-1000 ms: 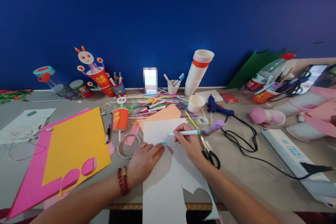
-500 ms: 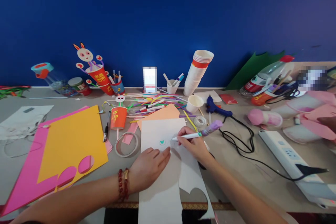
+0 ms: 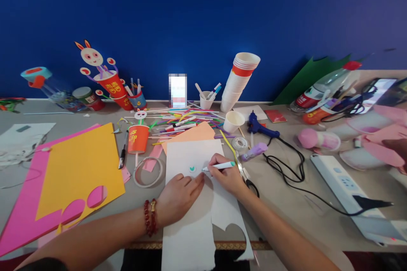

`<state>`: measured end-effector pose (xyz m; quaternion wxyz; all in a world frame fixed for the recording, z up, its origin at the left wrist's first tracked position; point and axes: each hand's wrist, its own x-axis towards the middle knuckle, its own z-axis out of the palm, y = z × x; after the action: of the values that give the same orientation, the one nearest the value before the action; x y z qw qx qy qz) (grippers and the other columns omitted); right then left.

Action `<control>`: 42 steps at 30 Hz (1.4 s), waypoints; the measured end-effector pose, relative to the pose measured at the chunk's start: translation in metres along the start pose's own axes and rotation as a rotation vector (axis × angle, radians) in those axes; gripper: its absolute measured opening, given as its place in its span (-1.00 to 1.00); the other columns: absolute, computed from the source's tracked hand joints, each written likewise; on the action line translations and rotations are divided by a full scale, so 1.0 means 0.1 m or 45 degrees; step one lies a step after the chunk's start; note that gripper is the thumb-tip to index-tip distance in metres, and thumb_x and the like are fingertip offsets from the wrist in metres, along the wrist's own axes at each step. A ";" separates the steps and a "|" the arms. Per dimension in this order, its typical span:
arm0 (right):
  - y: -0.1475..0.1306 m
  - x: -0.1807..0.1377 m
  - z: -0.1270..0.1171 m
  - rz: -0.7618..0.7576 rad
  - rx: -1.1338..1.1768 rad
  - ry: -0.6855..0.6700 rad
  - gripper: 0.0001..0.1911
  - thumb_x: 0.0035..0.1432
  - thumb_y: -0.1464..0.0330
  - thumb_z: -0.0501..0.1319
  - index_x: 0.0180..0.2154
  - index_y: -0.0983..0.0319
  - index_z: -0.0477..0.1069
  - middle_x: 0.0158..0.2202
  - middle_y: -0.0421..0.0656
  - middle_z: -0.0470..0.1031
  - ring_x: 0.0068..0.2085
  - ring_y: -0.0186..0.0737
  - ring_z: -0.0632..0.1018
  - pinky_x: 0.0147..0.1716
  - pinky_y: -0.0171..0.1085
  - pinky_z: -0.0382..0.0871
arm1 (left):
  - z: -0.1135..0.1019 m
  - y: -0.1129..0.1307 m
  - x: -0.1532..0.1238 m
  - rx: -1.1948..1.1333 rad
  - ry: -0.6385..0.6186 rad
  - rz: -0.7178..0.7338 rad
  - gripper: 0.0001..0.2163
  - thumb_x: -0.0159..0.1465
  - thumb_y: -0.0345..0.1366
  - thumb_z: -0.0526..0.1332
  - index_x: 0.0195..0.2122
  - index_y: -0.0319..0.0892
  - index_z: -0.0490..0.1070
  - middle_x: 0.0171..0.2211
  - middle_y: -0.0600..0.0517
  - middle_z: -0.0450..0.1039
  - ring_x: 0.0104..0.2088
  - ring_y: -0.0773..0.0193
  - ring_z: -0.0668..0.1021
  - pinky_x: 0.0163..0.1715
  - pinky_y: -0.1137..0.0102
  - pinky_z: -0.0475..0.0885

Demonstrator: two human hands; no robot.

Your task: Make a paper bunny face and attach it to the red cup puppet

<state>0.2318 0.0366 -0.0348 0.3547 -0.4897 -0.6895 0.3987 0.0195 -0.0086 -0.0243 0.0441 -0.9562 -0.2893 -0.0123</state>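
Note:
My right hand pinches a white marker with a teal cap end, its tip touching a white sheet of paper beside a small teal mark. My left hand, with a red bead bracelet at the wrist, lies flat on the same sheet, fingers stretched toward the marker tip. The sheet hangs over the table's near edge and has a rounded cut-out at its lower right.
Yellow and pink card lies at the left. A red paper cup, tape ring, scissors, purple glue stick, blue glue gun, stacked cups, scattered straws and a power strip surround the sheet.
The view has shifted a little. My right hand has moved the marker tip slightly left, closer to the teal mark; my left hand stays pressed on the paper.

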 end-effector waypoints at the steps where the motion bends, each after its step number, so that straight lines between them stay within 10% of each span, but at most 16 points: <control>1: -0.01 0.00 0.00 -0.002 -0.007 -0.002 -0.86 0.13 0.43 0.16 -0.48 0.19 0.31 -0.56 -0.31 0.31 -0.52 -0.33 0.31 -0.50 -0.35 0.15 | 0.00 0.00 0.00 -0.001 -0.001 0.000 -0.58 0.34 -0.49 0.04 0.22 -0.36 0.24 0.24 -0.21 0.30 -0.21 0.19 0.49 -0.28 0.26 0.33; 42: 0.02 -0.01 0.00 0.019 -0.061 -0.004 -0.87 0.09 0.44 0.15 -0.49 0.19 0.29 -0.57 -0.31 0.29 -0.53 -0.35 0.30 -0.53 -0.36 0.11 | 0.01 -0.01 -0.04 -0.021 0.028 -0.027 -0.61 0.36 -0.49 0.00 0.20 -0.33 0.27 0.26 -0.11 0.30 -0.20 0.18 0.46 -0.27 0.24 0.32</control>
<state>0.2329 0.0358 -0.0365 0.3389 -0.5024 -0.6958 0.3854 0.0160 -0.0099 -0.0252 0.0392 -0.9532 -0.2988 -0.0256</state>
